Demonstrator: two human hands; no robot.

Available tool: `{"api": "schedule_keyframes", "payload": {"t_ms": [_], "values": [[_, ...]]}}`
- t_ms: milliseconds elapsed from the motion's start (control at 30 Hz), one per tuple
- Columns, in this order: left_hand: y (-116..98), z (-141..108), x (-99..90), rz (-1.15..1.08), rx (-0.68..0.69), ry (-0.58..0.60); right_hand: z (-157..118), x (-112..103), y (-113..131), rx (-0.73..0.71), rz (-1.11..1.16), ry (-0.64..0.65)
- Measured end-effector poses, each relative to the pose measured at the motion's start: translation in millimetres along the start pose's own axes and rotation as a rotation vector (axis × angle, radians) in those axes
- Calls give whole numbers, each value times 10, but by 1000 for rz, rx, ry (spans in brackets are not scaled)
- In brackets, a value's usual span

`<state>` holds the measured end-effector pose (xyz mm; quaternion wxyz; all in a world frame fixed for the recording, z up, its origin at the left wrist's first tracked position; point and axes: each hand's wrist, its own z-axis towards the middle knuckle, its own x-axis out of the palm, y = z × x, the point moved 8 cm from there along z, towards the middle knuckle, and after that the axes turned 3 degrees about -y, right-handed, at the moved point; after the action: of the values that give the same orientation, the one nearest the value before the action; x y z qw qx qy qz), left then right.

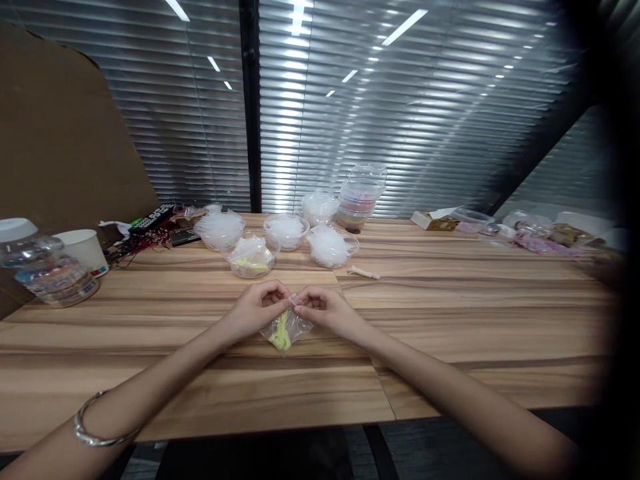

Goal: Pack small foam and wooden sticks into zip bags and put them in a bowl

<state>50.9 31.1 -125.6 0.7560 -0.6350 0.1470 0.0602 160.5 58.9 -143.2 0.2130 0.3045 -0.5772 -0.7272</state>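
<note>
Between my hands hangs a small clear plastic bag [299, 325] with a yellow-green cord [281, 333] bundled inside it. My left hand [260, 308] pinches the bag's top edge from the left, and my right hand [325, 310] pinches the same edge from the right; the fingertips nearly meet. Just beyond my hands, a round clear bowl [254, 255] contains clear bags and something yellow-green. Other clear bowls around it are filled with whitish plastic bags [285, 229]. A short beige cord piece [364, 273] lies on the table behind my right hand.
On the wooden table [450, 320], a large clear jar [57, 273] and a white paper cup [84, 252] stand at the left, near a remote control [153, 219] and wires. Stacked clear containers [357, 200] stand at the back. A small box [434, 220] and plastic packaging [537, 233] lie at the right.
</note>
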Motion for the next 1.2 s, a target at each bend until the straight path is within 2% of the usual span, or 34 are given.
{"api": "schedule_keyframes", "payload": {"t_ms": [100, 267, 367, 500, 600, 733, 900, 1033, 1200], "values": [[-7, 10, -88, 18, -9, -79, 10, -24, 14, -6, -19, -17], [-21, 10, -299, 27, -17, -296, 36, -75, -84, 68, 10, -27], [-9, 3, -330, 1, -28, -337, 46, -122, -130, 111, 77, -79], [30, 10, -268, -22, -42, -254, 56, -225, -93, 37, 15, -175], [120, 26, -181, -48, -94, -127, 53, -242, -31, -59, -76, -170], [182, 36, -82, -95, -105, -1, 30, -225, 33, -101, -183, -147], [160, 28, -45, -135, -85, 13, 14, -217, 97, -124, -112, -158], [148, 25, -62, -129, -83, -21, 26, -188, 36, -70, -61, -140], [191, 28, -21, -123, -80, 25, 29, -158, 23, -81, -88, -102]]}}
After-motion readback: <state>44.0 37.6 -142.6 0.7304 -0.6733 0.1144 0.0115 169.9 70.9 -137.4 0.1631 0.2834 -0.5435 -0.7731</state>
